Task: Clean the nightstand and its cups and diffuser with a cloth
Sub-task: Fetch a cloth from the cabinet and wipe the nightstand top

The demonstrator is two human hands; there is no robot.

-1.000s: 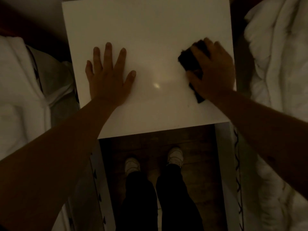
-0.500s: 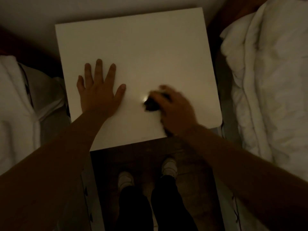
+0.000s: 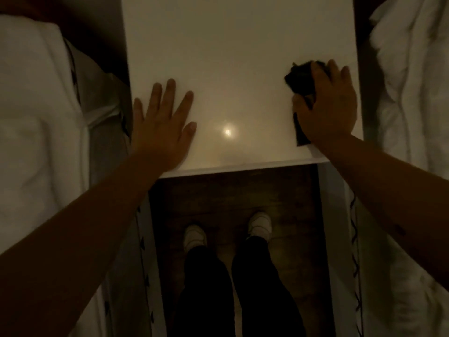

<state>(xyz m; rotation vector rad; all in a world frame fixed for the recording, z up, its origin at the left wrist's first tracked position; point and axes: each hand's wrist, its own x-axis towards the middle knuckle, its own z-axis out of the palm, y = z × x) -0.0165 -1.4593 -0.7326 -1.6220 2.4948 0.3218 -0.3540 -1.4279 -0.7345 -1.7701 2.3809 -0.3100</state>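
Near right corner of the tabletop: the right hand (image 3: pixel 326 105) presses a dark cloth (image 3: pixel 301 80) flat against the white nightstand (image 3: pixel 230 45), fingers curled over it, part of the cloth showing past the fingertips and a strip trailing toward the near edge.
Near left corner: the left hand (image 3: pixel 162 125) lies palm down with fingers straight and spread, holding nothing, bracing the nightstand.
Cups and diffuser: none in view on the visible part of the top.
Light: dim; a small bright glare (image 3: pixel 228 132) sits on the glossy surface between the two hands.
Surroundings: white bedding (image 3: pixel 36 113) on the left, more white bedding (image 3: pixel 410 81) on the right, dark wood floor (image 3: pixel 233 190) and white shoes (image 3: pixel 194 237) below the near edge.
Step in hand: wiping the top, judged from the cloth's contact.
Doing it well: keep the palm flat so the whole cloth bears evenly, work in overlapping passes from the far edge to the near edge, run right out to the right edge and corner, and lift the bracing hand to cover the patch beneath it.
Risk: in this light smears are hard to spot; the glare could help show streaks.
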